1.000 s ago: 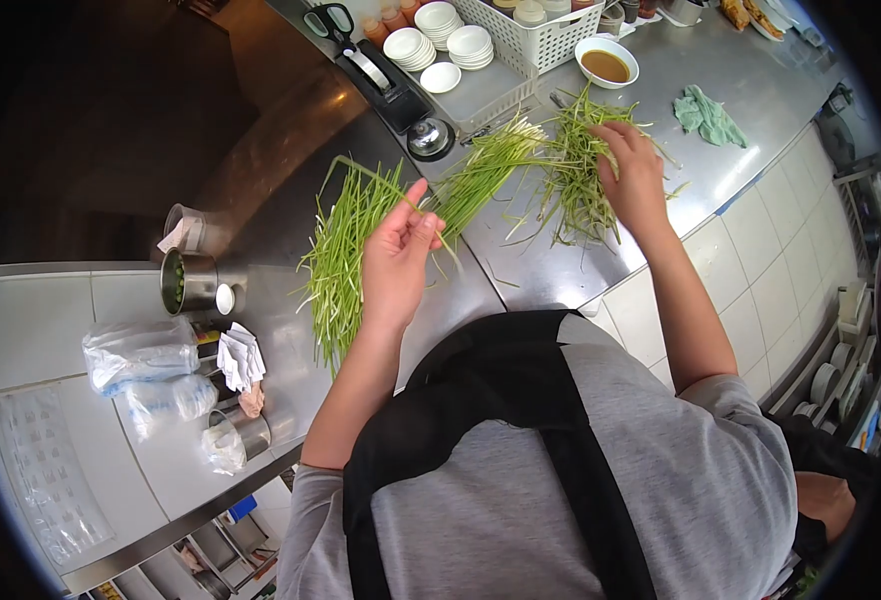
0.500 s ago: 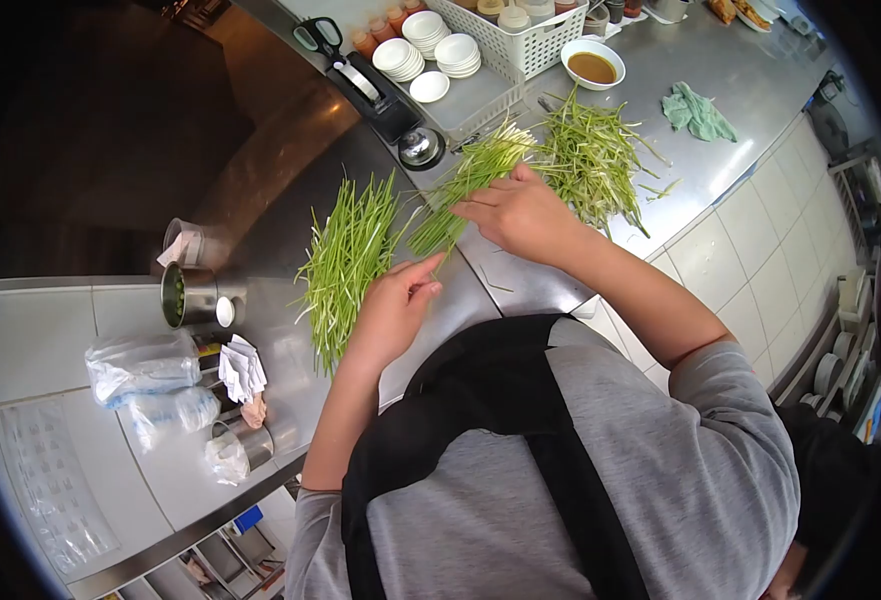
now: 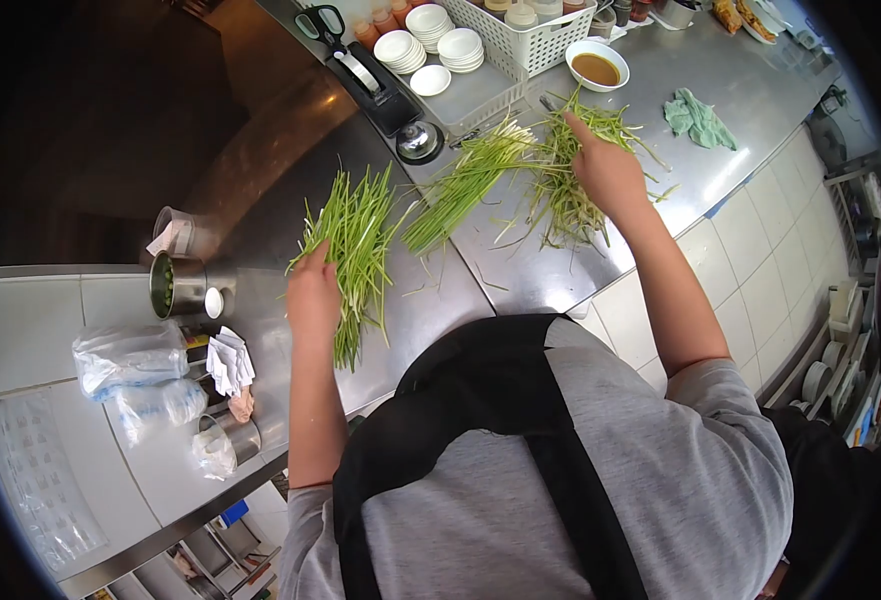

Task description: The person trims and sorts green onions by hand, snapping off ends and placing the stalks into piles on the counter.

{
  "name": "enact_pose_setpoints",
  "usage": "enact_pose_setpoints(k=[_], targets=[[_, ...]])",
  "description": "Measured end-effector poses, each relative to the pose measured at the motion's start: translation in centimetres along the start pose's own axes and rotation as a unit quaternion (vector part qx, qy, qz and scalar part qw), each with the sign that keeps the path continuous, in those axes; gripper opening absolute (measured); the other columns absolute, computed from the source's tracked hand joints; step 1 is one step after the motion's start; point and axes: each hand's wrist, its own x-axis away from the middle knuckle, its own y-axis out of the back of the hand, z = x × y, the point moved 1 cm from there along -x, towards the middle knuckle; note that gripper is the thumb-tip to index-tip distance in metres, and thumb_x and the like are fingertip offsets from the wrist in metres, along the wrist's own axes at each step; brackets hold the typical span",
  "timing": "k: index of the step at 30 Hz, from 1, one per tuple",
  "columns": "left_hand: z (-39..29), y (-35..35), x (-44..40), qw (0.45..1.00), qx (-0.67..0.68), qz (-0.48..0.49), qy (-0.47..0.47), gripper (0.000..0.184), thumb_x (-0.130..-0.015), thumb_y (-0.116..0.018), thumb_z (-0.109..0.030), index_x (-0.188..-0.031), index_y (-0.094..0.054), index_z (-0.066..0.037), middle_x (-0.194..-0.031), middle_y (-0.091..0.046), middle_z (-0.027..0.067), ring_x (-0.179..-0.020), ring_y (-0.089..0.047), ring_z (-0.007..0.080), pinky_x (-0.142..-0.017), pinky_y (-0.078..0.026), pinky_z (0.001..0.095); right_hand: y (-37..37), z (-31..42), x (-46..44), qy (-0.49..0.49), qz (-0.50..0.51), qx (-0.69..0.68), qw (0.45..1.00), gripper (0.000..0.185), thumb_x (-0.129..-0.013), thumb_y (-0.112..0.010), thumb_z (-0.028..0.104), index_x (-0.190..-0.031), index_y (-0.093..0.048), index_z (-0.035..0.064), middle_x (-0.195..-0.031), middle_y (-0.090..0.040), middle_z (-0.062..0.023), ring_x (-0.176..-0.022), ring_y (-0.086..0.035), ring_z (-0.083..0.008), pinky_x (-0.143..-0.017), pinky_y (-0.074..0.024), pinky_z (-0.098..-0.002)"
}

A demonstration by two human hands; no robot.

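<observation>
My left hand (image 3: pixel 314 290) rests at the left edge of a loose pile of long green stalks (image 3: pixel 362 240); its fingertips are partly hidden among them. A neater bundle of green stalks with pale ends (image 3: pixel 468 185) lies in the middle of the steel counter. Over the right heap of trimmings and stalks (image 3: pixel 570 205) is my right hand (image 3: pixel 605 165), its fingers close together at the heap's upper side. Whether anything is between those fingers is too small to tell.
A bowl of brown sauce (image 3: pixel 597 68), a green cloth (image 3: pixel 698 118) and a white basket (image 3: pixel 550 45) stand beyond. Near the middle are a bell (image 3: pixel 419 141), small white dishes (image 3: pixel 430 80) and a black holder (image 3: pixel 380 95). Metal pots (image 3: pixel 182 286) and plastic bags (image 3: pixel 132 358) sit left.
My left hand has moved left onto the left pile. My right hand went from the right heap to the middle bundle, then back to the right heap.
</observation>
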Motion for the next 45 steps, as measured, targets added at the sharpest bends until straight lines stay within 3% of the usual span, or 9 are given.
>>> enact_pose_setpoints(k=[1,5,7,11,17,19,22,28,45], targets=[[0.9,-0.1,-0.3,0.996,-0.074,-0.047,-0.026,0.033,-0.083,-0.06,-0.008,-0.116,-0.06,-0.007,-0.096,-0.061,0.0167,-0.087,-0.059,0.0342,-0.078,-0.048,0.0405,0.2,-0.6,-0.4,-0.037,0.023,0.128,0.991,0.035,-0.084,-0.055,0.012,-0.118,-0.061,0.0158,-0.087,-0.065,-0.0114,-0.069,-0.062,-0.028,-0.063,-0.0502,-0.0379],[2.1,-0.6,-0.7,0.993,-0.108,-0.003,0.04,0.035,-0.082,-0.061,-0.01,-0.117,-0.058,-0.008,-0.101,-0.06,0.0152,-0.09,-0.059,0.0336,-0.08,-0.049,0.0412,-2.3,-0.4,-1.1,0.076,-0.111,0.091,0.987,0.03,-0.082,-0.058,0.016,-0.112,-0.063,0.0147,-0.093,-0.064,-0.0086,-0.079,-0.063,-0.0274,-0.066,-0.0501,-0.0407],[1.0,-0.3,-0.6,0.989,-0.143,-0.027,0.039,0.037,-0.082,-0.064,-0.014,-0.118,-0.058,-0.01,-0.105,-0.057,0.0127,-0.094,-0.059,0.0315,-0.079,-0.049,0.0405,-3.8,-0.3,-2.1,0.083,-0.056,0.12,0.988,0.018,-0.083,-0.056,0.017,-0.099,-0.066,0.0131,-0.094,-0.062,-0.0061,-0.096,-0.059,-0.0246,-0.078,-0.0469,-0.0446],[-1.6,0.7,-0.1,0.988,-0.135,-0.065,0.029,0.036,-0.081,-0.065,-0.016,-0.116,-0.06,-0.01,-0.109,-0.055,0.0119,-0.094,-0.059,0.0301,-0.078,-0.048,0.0404,-5.9,-0.5,-3.9,0.073,-0.007,0.192,0.979,0.013,-0.083,-0.058,0.019,-0.086,-0.067,0.0105,-0.093,-0.062,-0.0057,-0.096,-0.057,-0.0243,-0.078,-0.0464,-0.0452],[-3.1,0.8,0.4,0.995,0.02,-0.102,-0.005,0.033,-0.081,-0.067,-0.015,-0.114,-0.063,-0.012,-0.105,-0.055,0.0106,-0.086,-0.058,0.0244,-0.073,-0.049,0.0339,-2.0,2.1,-4.9,0.105,-0.087,-0.094,0.986,0.014,-0.082,-0.065,0.019,-0.088,-0.071,0.0084,-0.086,-0.065,-0.0056,-0.084,-0.059,-0.0216,-0.076,-0.0471,-0.0362],[-5.3,0.7,0.0,0.976,0.211,-0.039,0.024,0.031,-0.083,-0.067,-0.013,-0.114,-0.063,-0.009,-0.099,-0.057,0.0072,-0.075,-0.056,0.0153,-0.067,-0.046,0.0264,-0.4,4.1,-4.1,-0.018,0.112,-0.368,0.923,0.018,-0.083,-0.066,0.02,-0.094,-0.071,0.0065,-0.08,-0.066,-0.0037,-0.076,-0.058,-0.0132,-0.073,-0.0464,-0.0274],[-8.6,-0.1,-1.2,0.92,0.382,0.072,0.044,0.029,-0.086,-0.065,-0.013,-0.115,-0.063,-0.007,-0.09,-0.058,0.0023,-0.069,-0.051,0.0078,-0.064,-0.043,0.0208,-0.2,5.8,-2.8,0.024,0.183,-0.475,0.86,0.022,-0.086,-0.066,0.023,-0.097,-0.071,0.0045,-0.079,-0.066,-0.0016,-0.072,-0.055,-0.0068,-0.07,-0.045,-0.0229],[-14.2,-1.1,-3.0,0.8,0.591,0.082,0.061,0.022,-0.089,-0.062,-0.013,-0.109,-0.065,-0.004,-0.083,-0.058,-0.0013,-0.068,-0.049,0.0045,-0.062,-0.042,0.019,-0.2,8.6,-0.3,0.062,0.278,-0.496,0.82,0.021,-0.088,-0.063,0.021,-0.097,-0.071,0.0036,-0.077,-0.065,-0.0013,-0.074,-0.056,-0.0065,-0.069,-0.0448,-0.0229],[-13.7,-2.0,-4.0,0.781,0.615,0.032,0.107,0.018,-0.09,-0.061,-0.016,-0.099,-0.067,-0.001,-0.086,-0.064,0.0004,-0.071,-0.051,0.0041,-0.064,-0.043,0.0186,-0.3,7.6,1.5,0.076,0.332,-0.452,0.824,0.022,-0.091,-0.058,0.016,-0.1,-0.067,-0.0018,-0.08,-0.067,-0.0028,-0.076,-0.058,-0.0074,-0.075,-0.0459,-0.0244]])
